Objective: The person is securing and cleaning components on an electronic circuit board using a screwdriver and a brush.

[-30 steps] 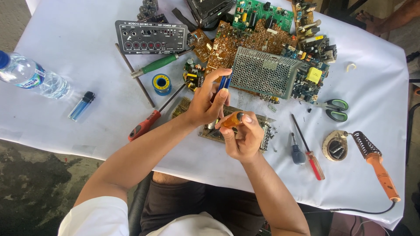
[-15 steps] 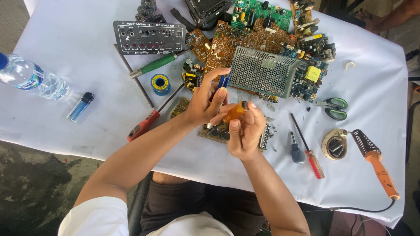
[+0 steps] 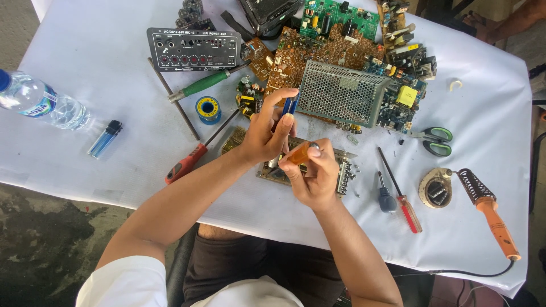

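Above a circuit board point(image 3: 347, 170), the right hand point(image 3: 313, 176) grips a translucent orange tool handle point(image 3: 298, 153), the left hand point(image 3: 264, 133) a blue one point(image 3: 288, 105).

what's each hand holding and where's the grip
Left hand pinches a blue tool near its lower end; right hand grips an orange handle around its middle.

On the table point(image 3: 102, 68), the water bottle point(image 3: 40, 105) lies far left — lighter point(image 3: 106, 139) just right of it. Circuit boards point(image 3: 335, 34) crowd the far middle; scissors point(image 3: 435, 140) and soldering iron point(image 3: 492, 213) lie right.
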